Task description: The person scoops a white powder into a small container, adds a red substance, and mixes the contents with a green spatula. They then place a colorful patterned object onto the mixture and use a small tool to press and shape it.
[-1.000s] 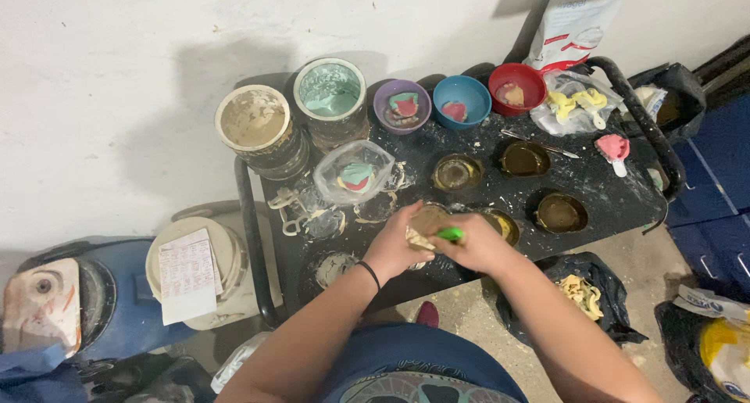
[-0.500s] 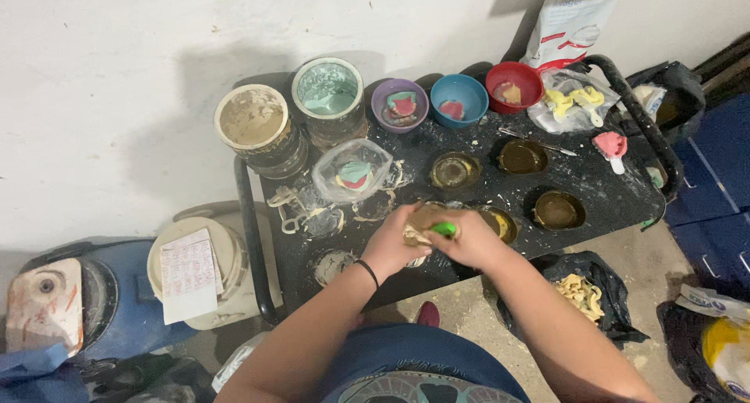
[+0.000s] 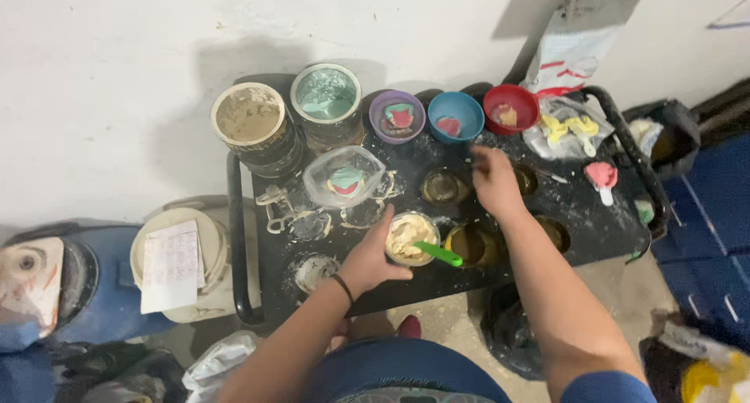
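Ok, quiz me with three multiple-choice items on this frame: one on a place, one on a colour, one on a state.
1. Where does the green spatula rest?
A. in the cup of beige paste
B. on the floor
C. in the red bowl

2. What colour is the bowl between the purple and red ones?
A. yellow
B. blue
C. black

3. What is the left hand doing?
A. hanging free
B. gripping the paste cup
C. lifting the clear bowl

Answers: 1 A, its blade lies in the paste; 2 B, blue rim; 3 B, fingers wrap the cup's side.

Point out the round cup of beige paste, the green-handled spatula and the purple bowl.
Round cup of beige paste [image 3: 408,235], head view, on the paste surface.
Green-handled spatula [image 3: 439,254], head view, on the handle's middle.
Purple bowl [image 3: 380,106], head view, on the left rim.
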